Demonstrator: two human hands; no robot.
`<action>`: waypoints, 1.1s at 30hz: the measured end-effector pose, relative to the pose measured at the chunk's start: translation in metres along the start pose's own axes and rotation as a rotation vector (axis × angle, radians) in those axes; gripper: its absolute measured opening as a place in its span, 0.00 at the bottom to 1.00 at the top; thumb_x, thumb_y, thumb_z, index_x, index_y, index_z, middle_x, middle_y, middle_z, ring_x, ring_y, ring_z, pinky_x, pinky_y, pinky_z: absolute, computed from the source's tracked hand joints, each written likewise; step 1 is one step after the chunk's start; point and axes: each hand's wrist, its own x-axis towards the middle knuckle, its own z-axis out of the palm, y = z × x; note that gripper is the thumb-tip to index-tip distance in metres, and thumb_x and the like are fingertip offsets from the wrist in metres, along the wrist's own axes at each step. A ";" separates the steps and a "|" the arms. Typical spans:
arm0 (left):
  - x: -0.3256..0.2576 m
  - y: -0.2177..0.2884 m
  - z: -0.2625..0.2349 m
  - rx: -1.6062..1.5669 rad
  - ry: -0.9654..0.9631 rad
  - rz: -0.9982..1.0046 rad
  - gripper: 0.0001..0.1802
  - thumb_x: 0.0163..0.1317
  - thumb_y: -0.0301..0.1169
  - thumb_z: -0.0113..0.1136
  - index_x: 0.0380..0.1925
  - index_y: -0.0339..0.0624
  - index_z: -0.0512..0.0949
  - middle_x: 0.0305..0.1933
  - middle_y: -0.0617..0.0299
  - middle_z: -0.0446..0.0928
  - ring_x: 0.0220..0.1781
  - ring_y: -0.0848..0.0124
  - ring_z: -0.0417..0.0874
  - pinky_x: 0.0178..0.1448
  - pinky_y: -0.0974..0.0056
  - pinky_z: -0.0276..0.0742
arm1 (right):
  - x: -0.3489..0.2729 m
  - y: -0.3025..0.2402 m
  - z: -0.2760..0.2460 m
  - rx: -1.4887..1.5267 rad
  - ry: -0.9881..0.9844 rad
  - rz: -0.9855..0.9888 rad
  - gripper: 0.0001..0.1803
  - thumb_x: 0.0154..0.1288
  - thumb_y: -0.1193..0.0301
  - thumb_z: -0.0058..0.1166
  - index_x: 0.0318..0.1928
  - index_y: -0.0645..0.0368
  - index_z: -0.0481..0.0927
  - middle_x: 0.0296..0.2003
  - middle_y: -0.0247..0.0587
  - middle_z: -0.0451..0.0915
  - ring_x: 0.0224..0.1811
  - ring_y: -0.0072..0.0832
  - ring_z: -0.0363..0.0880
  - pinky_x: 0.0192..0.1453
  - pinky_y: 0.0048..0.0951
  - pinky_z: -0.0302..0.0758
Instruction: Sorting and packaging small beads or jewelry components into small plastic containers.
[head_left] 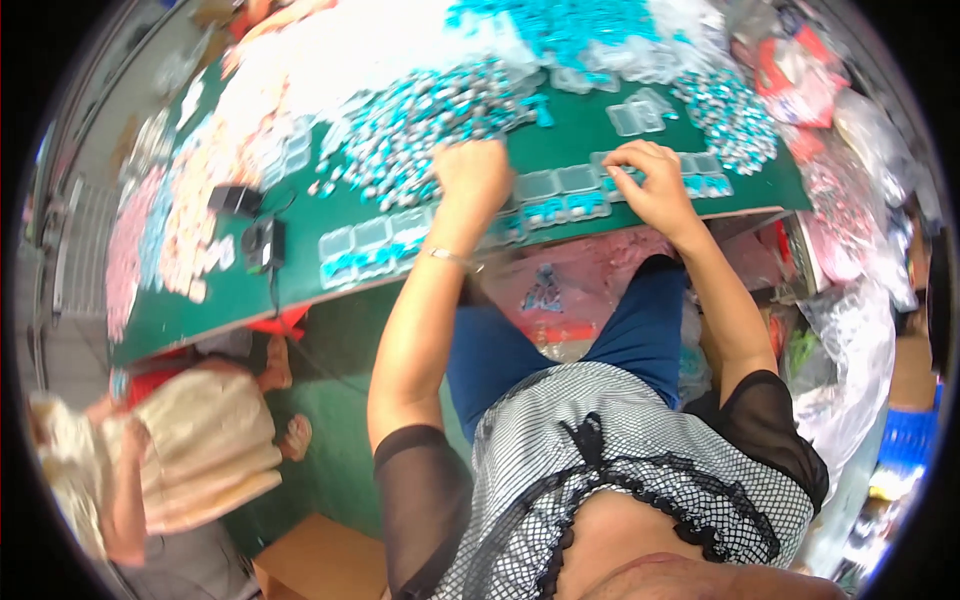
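My left hand (pixel 473 180) is closed, knuckles up, at the near edge of a heap of small blue-and-white pieces (pixel 410 125). Whatever its fingers may hold is hidden beneath them. My right hand (pixel 655 185) hovers over a row of clear plastic compartment boxes, its fingers curled and the thumb tip close to the index finger. I cannot make out anything between them. One clear box (pixel 565 195) between my hands has its lids up and blue pieces in its compartments. Another box (pixel 375 250) lies left of my left wrist, also holding blue pieces.
The green table (pixel 260 295) carries a second blue-and-silver heap (pixel 727 115), spare clear boxes (pixel 640 115), turquoise pieces (pixel 570 30) at the back and black devices (pixel 264 243) with a cable. Another person (pixel 190 450) sits at left. Plastic bags (pixel 850 350) crowd the right.
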 end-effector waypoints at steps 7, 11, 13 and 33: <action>0.012 0.001 0.011 0.053 0.001 -0.002 0.09 0.49 0.39 0.67 0.28 0.50 0.86 0.31 0.55 0.84 0.37 0.56 0.86 0.46 0.49 0.74 | -0.001 0.082 -0.039 0.017 0.134 0.266 0.06 0.58 0.70 0.60 0.35 0.57 0.85 0.33 0.38 0.84 0.33 0.31 0.83 0.38 0.29 0.78; 0.011 0.000 0.009 0.043 -0.014 -0.014 0.07 0.49 0.37 0.66 0.28 0.52 0.87 0.30 0.56 0.84 0.36 0.57 0.85 0.45 0.49 0.74 | 0.001 0.149 -0.053 -0.215 0.105 0.432 0.08 0.60 0.63 0.56 0.37 0.48 0.86 0.36 0.35 0.85 0.35 0.33 0.84 0.38 0.36 0.77; 0.010 -0.001 0.008 0.042 -0.008 -0.016 0.07 0.50 0.37 0.66 0.28 0.52 0.87 0.30 0.57 0.84 0.36 0.57 0.85 0.45 0.49 0.73 | 0.010 0.156 -0.049 -0.288 0.047 0.464 0.08 0.60 0.63 0.56 0.37 0.47 0.85 0.37 0.35 0.85 0.37 0.34 0.84 0.40 0.40 0.76; 0.002 -0.002 0.012 -0.118 0.033 -0.050 0.05 0.51 0.32 0.62 0.26 0.54 0.86 0.27 0.55 0.83 0.35 0.54 0.85 0.49 0.48 0.71 | 0.030 0.169 -0.036 -0.372 -0.138 0.331 0.15 0.57 0.69 0.59 0.46 0.53 0.83 0.38 0.45 0.84 0.40 0.36 0.82 0.43 0.39 0.76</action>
